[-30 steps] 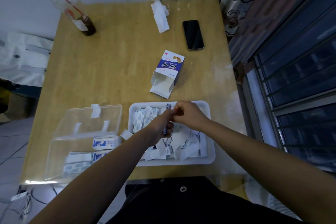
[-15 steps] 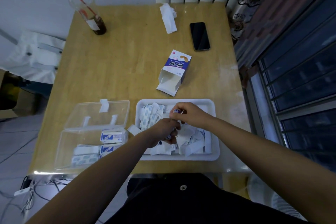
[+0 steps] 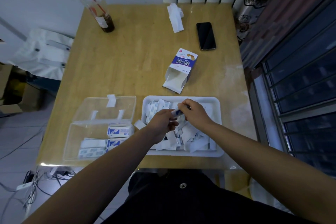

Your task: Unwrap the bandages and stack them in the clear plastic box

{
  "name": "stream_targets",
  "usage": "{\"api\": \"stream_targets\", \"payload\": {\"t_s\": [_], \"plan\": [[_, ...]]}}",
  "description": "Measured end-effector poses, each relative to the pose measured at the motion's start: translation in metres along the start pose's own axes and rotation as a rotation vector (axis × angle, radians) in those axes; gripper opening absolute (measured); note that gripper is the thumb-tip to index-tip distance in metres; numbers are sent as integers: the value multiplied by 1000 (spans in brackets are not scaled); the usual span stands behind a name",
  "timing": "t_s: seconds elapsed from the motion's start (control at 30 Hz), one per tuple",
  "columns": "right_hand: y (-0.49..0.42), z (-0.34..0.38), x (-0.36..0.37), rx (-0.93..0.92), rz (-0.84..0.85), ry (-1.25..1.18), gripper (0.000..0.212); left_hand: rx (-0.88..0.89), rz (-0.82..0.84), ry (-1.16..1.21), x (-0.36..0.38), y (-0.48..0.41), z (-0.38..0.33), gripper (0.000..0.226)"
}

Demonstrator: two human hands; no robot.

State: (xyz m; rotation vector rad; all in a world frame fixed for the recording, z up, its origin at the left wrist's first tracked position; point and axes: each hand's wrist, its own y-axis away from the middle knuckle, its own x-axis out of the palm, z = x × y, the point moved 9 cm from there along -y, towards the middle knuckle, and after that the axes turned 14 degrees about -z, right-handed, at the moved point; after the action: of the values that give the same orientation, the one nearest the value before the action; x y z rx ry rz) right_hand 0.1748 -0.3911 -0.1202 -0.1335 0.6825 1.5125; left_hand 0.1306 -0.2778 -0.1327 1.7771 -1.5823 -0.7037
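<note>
At the near edge of the worktop (image 3: 127, 63) a clear plastic box (image 3: 71, 143) lies open, its lid (image 3: 101, 107) folded back flat behind it. Stacked bandages (image 3: 118, 130) lie inside, toward the box's right side. Just right of the box sits a white tray (image 3: 219, 114) heaped with torn paper scraps (image 3: 190, 136).

Both hands meet above the tray. The left hand (image 3: 161, 122) has its fingers curled and pinches one end of a small blue-and-white bandage (image 3: 176, 112). The right hand (image 3: 195, 114) pinches the other end, knuckles up. The bandage hangs between them, over the tray's far half.

Beyond the tray an opened cardboard carton (image 3: 181, 70) lies on its side, mouth toward the person. Farther back a dark phone (image 3: 206, 36) lies flat, a crumpled tissue (image 3: 175, 17) beside it. A cup (image 3: 101, 14) with a red straw stands at the far left corner.
</note>
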Motion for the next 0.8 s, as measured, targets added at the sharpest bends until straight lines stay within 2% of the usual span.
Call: {"api": "stream_targets", "payload": {"t_s": [0.17, 0.33, 0.4, 0.53, 0.63, 0.73, 0.8], "plan": [[13, 12, 15, 31, 101, -83, 19, 71, -61, -127, -16, 2, -8, 24], [20, 29, 23, -96, 96, 16, 17, 72, -60, -303, -47, 16, -15, 28], [23, 39, 27, -130, 78, 10, 15, 141, -60, -396, -62, 20, -24, 29], [38, 64, 60, -163, 167, -32, 14, 303, -83, -440, -102, 30, -44, 27], [43, 76, 79, -183, 140, -12, 15, 351, -76, -484, -124, 38, -47, 29], [51, 85, 100, -182, 132, -22, 17, 468, -53, -648, -142, 45, -49, 19], [59, 93, 110, -200, 143, -32, 19, 462, -64, -681, -154, 44, -46, 22]]}}
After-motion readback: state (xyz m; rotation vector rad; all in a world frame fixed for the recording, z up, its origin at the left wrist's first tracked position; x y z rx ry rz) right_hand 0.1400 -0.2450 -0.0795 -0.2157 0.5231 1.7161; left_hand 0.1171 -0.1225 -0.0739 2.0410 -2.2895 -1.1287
